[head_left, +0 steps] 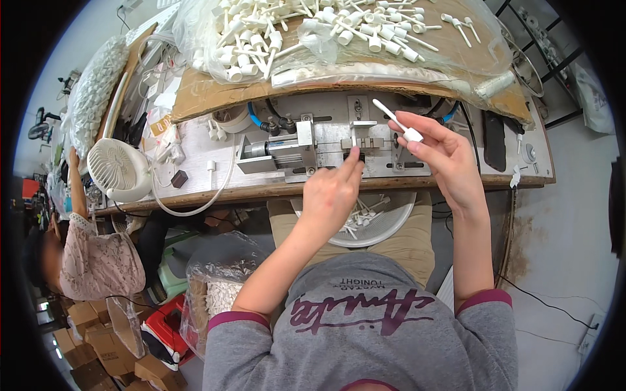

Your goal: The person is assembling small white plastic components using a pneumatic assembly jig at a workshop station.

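My right hand [445, 153], raised at the right of the metal fixture, pinches a white plastic stick with a cap-like end [412, 134] between thumb and fingers; its thin end points up and left. My left hand [331, 195] is at the bench edge. Its index finger is stretched out, the tip touching the clamping fixture [372, 144] in the middle. A thin white piece [355, 132] shows in the fixture just beyond that fingertip; its lower end is hidden. The other left fingers are partly curled, with nothing visible in them.
A pneumatic cylinder [277, 151] is left of the fixture. Many white capped sticks [375, 32] lie on cardboard [195, 98] behind. A basket [385, 231] with more rests on my lap. A small fan [119, 168] stands left, near another person [98, 254].
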The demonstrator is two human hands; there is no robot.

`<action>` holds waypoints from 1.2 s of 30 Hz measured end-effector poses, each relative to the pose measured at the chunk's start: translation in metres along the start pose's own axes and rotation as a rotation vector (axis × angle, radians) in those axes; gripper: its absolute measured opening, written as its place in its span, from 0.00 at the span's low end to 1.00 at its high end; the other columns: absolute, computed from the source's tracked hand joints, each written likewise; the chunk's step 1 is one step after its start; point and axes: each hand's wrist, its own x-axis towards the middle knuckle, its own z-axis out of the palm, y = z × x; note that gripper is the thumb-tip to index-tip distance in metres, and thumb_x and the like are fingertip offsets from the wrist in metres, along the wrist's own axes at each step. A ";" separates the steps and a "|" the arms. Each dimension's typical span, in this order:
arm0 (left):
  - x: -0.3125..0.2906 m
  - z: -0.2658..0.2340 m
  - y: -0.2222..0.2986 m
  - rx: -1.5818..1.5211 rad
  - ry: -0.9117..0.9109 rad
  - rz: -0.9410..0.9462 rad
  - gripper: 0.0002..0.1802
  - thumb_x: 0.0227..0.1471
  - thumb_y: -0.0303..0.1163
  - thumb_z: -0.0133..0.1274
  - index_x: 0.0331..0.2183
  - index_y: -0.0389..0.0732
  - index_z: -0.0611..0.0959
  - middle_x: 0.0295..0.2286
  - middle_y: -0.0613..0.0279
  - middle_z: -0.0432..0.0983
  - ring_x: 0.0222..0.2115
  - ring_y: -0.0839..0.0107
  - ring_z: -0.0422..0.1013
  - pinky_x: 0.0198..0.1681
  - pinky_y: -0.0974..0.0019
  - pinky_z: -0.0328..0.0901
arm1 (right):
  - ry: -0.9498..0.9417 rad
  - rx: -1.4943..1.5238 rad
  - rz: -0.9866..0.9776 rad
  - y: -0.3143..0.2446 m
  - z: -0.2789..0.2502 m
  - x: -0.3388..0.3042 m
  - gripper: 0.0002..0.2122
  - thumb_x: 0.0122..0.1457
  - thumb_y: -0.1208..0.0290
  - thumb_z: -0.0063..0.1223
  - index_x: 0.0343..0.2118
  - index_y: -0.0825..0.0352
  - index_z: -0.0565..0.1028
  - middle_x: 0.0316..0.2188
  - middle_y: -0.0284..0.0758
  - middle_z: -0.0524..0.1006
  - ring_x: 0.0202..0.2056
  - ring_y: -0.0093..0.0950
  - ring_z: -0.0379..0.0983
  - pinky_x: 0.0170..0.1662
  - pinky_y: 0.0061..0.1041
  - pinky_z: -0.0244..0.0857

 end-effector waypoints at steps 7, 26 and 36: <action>0.010 -0.008 -0.001 -0.005 -0.065 -0.017 0.15 0.40 0.30 0.64 0.35 0.42 0.85 0.45 0.61 0.80 0.18 0.67 0.74 0.25 0.68 0.68 | 0.044 -0.155 -0.195 0.006 0.003 -0.009 0.14 0.47 0.87 0.64 0.38 0.74 0.76 0.38 0.34 0.74 0.37 0.19 0.75 0.35 0.15 0.70; 0.160 -0.039 -0.048 -0.027 0.432 0.176 0.10 0.48 0.32 0.64 0.34 0.39 0.85 0.29 0.59 0.81 0.22 0.73 0.74 0.25 0.68 0.67 | -0.103 -1.280 -0.742 0.064 0.036 -0.027 0.11 0.44 0.76 0.57 0.33 0.71 0.75 0.48 0.47 0.77 0.29 0.25 0.77 0.32 0.23 0.70; 0.198 -0.005 -0.052 -0.358 0.143 -0.132 0.17 0.39 0.35 0.67 0.33 0.37 0.85 0.28 0.56 0.79 0.31 0.61 0.77 0.36 0.61 0.71 | -0.128 -1.448 -0.672 0.066 0.053 -0.007 0.06 0.42 0.75 0.54 0.25 0.68 0.71 0.44 0.52 0.78 0.16 0.22 0.74 0.22 0.20 0.66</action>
